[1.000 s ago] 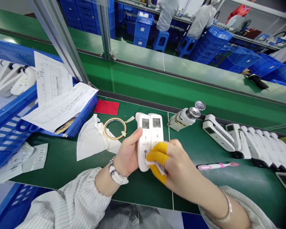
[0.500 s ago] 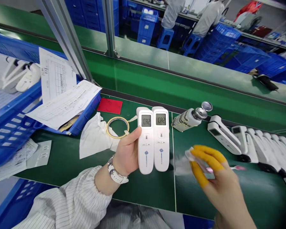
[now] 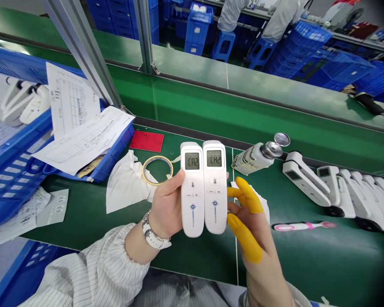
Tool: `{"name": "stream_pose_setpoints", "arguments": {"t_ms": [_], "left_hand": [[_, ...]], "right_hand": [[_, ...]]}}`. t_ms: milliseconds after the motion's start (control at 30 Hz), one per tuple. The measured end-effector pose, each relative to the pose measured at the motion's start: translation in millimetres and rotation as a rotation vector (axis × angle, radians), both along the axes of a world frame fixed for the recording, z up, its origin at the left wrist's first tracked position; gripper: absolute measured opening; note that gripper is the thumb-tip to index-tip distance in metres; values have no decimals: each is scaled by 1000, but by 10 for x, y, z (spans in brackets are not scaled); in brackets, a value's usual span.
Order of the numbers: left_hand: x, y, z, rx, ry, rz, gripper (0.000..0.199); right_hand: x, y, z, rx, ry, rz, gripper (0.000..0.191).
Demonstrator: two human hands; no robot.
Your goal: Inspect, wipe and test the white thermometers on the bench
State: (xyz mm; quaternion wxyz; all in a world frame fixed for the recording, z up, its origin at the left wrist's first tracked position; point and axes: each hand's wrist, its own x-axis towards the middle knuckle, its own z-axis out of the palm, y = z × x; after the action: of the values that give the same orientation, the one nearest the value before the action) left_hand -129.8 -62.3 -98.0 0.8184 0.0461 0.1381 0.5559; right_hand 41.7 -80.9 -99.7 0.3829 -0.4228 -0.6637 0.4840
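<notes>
L. hand (image 3: 168,207) gripped left thermometer (image 3: 192,219) & rt. thermometer (image 3: 215,221), long axes near–far; R. hand (image 3: 257,228), fingers spread, was at latter's right edge, contact unclear.

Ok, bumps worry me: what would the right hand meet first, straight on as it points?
The right hand would likely meet the nearer white device, beside those fingertips; whether they touch is unclear.
</notes>
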Motion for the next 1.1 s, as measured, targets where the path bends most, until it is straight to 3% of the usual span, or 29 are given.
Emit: {"name": "stream_pose_setpoints", "arguments": {"t_ms": [133,333,567,767,1100], "left_hand": [[12,-17,3,-34,42,24,55],[35,-30,-5,5,42,66,49],[58,-56,35,55,186,147,52],[55,-41,17,109,206,144,49],[56,-47,-60,35,293,145,51]], "right_hand": [[-167,-28,-1,-61,-12,113,52],[-280,-102,-40,60,-97,24,49],[-383,-90,14,-259,284,9,68],[-306,-54,-27,-273,332,96,71],[-217,-47,-58,-270,271,168,74]]}}
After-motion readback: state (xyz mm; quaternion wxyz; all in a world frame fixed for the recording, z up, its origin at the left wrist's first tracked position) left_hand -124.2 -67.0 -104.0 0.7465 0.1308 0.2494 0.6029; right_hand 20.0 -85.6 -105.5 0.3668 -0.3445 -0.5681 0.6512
